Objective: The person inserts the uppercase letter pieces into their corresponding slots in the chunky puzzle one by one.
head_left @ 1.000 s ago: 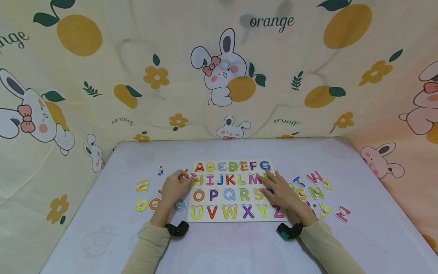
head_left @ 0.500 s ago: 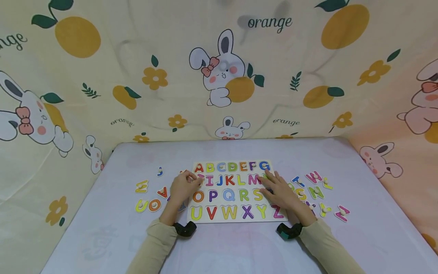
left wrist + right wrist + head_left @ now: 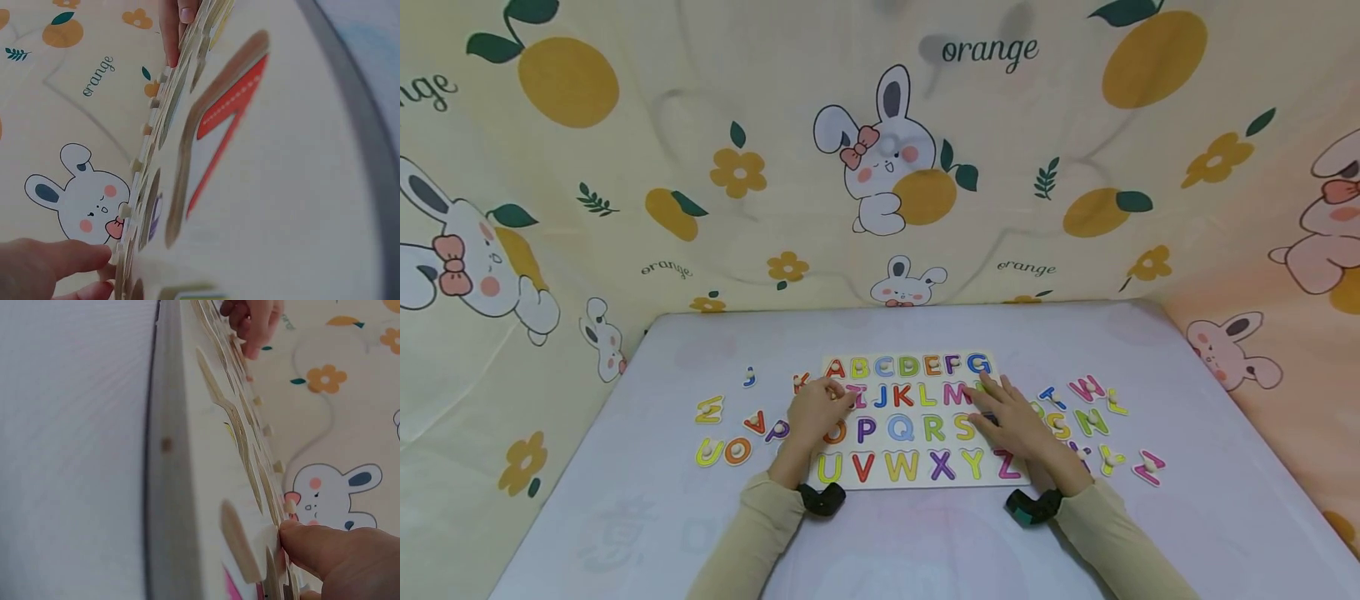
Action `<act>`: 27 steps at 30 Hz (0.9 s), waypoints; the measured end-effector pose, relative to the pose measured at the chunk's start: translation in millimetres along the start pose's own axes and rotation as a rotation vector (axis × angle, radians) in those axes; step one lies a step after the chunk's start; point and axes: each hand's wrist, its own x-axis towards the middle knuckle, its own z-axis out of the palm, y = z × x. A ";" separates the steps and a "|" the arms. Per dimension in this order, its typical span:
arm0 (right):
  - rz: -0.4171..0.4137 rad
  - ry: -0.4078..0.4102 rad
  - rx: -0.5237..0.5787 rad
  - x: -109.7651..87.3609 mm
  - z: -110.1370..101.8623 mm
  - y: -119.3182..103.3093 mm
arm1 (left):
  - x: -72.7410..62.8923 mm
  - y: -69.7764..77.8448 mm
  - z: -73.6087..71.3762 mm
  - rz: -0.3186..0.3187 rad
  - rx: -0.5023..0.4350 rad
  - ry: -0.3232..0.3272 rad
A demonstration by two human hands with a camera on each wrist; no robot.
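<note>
My left hand (image 3: 818,412) pinches a pink letter I puzzle piece (image 3: 857,393) over the I slot of the white alphabet board (image 3: 880,486). In the left wrist view, thumb and finger of the left hand (image 3: 47,265) meet low at the board's edge; the piece itself is hardly visible there. My right hand (image 3: 1017,417) rests on the right side of the board with fingers spread, covering the slots after M. The right wrist view has the right hand (image 3: 350,553) with a fingertip touching the board. Knobbed letters A to G fill the top row.
Left of the board lie loose letters, among them a J (image 3: 749,377), a V (image 3: 755,422), a U (image 3: 708,452) and an O (image 3: 737,451). More lie right, including a W (image 3: 1087,387), an N (image 3: 1092,422) and a Z (image 3: 1150,468). A printed cloth hangs behind the table.
My left hand has moved right with the pink I piece, from the board's left edge to the I slot. The K, V and P pieces are more exposed. The right hand has stayed still.
</note>
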 end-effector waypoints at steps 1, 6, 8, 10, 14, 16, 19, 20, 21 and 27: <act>0.001 0.000 -0.001 0.1 0.3 -0.2 | 0.0 0.7 0.3 -0.004 0.004 -0.002; 0.011 -0.007 -0.006 0.6 1.2 -0.7 | 0.3 4.5 2.1 -0.042 0.026 -0.016; 0.015 -0.013 -0.004 0.6 0.8 -1.0 | 1.1 5.6 3.5 -0.053 0.035 -0.017; 0.019 -0.018 0.001 0.5 0.0 -1.4 | 1.9 6.6 4.5 -0.057 0.040 -0.018; 0.009 -0.013 0.002 0.4 -1.4 -1.2 | 1.6 10.2 3.9 -0.053 0.044 -0.014; 0.003 -0.007 0.002 0.3 -1.6 -1.0 | 1.2 11.8 3.4 -0.053 0.045 -0.015; 0.000 -0.007 0.001 0.3 -1.2 -0.8 | 0.8 13.8 3.7 -0.061 0.043 -0.021; 0.001 -0.009 0.001 0.3 -0.9 -0.6 | 0.8 14.2 3.9 -0.065 0.045 -0.022; 0.003 -0.012 0.000 0.3 -0.6 -0.5 | 0.8 14.5 4.2 -0.071 0.046 -0.024; -0.005 -0.006 0.003 -0.5 -0.9 0.1 | 1.7 16.0 6.4 -0.077 0.072 -0.022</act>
